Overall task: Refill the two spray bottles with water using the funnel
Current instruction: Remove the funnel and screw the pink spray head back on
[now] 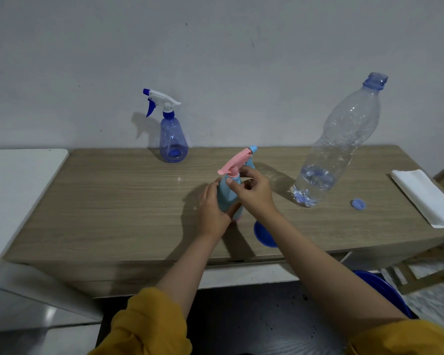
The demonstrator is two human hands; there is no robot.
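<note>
Light-blue spray bottle (227,194) upright on table (113,201); left hand (213,211) grips body, right hand (254,192) pinches collar, apparently.

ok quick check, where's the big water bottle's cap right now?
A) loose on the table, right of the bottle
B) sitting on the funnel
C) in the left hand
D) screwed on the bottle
A: the cap lies loose on the table to the right of the water bottle, whose neck is open; both hands are on the light-blue spray bottle.
</note>
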